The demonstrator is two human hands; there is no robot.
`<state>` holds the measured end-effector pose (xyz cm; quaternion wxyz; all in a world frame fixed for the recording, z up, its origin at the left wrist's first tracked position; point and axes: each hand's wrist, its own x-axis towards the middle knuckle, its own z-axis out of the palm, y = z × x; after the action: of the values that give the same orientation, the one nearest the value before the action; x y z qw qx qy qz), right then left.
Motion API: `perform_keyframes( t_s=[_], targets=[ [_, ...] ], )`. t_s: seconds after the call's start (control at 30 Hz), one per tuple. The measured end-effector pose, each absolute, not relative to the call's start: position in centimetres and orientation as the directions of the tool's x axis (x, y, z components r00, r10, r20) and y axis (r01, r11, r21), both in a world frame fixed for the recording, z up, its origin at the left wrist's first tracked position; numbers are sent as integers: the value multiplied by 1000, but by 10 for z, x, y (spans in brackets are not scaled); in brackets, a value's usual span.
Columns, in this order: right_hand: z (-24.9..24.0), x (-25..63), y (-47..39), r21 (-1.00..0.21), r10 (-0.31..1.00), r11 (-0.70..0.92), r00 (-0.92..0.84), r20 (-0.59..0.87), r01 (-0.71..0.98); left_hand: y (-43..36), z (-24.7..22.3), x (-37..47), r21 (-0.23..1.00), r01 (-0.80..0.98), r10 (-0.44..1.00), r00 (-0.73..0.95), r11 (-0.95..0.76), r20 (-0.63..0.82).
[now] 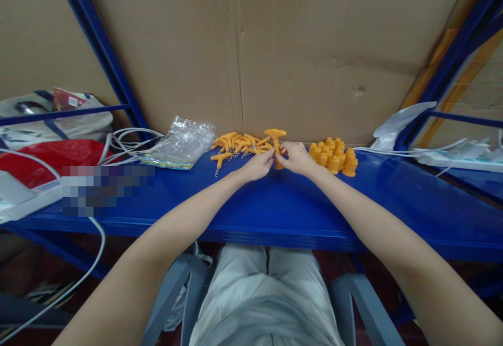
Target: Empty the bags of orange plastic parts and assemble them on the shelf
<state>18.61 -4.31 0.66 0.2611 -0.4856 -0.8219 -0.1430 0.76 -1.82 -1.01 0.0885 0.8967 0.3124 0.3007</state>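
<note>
An orange corkscrew (275, 133) stands upright between my hands, its T-shaped handle on top and an orange body below. My left hand (259, 166) is closed on it from the left, fingertips at its middle. From the right, my right hand (297, 158) pinches the same corkscrew with thumb and fingers. Behind my left hand lies a loose pile of orange T-handles with metal spirals (236, 141). One such T-handle (220, 158) lies nearer the front. Right of my right hand, several orange bell-shaped bodies (334, 155) stand grouped together.
A blue table (251, 207) runs below a cardboard wall (298, 47). Clear plastic bags (184, 139), white cables (133, 139) and a red bag (78, 157) lie left. White plastic wrapping (401, 123) and a power strip (463, 155) are at right. Blue posts (102, 47) frame the table.
</note>
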Motion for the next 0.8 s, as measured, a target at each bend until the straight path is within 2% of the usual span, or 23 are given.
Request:
perform_keyframes(
  t_s=[0.13, 0.3, 0.43, 0.6, 0.8],
  targets=[
    [5, 186, -42, -6, 728, 492, -407, 551, 871, -26, -7, 11, 328, 524, 618, 635, -786, 464],
    [12, 184, -51, 98, 789, 342, -343, 510, 934, -40, 1, 12, 217, 596, 621, 645, -773, 445],
    [19, 185, -55, 199, 829, 272, -334, 449, 941, -51, 5, 13, 142, 564, 550, 666, -813, 505],
    [21, 187, -58, 300, 819, 301, -406, 405, 905, -57, 8, 17, 53, 461, 393, 684, -886, 614],
    [20, 180, -61, 316, 763, 362, -473, 440, 877, -49, 9, 12, 10, 648, 512, 592, -762, 623]
  ],
)
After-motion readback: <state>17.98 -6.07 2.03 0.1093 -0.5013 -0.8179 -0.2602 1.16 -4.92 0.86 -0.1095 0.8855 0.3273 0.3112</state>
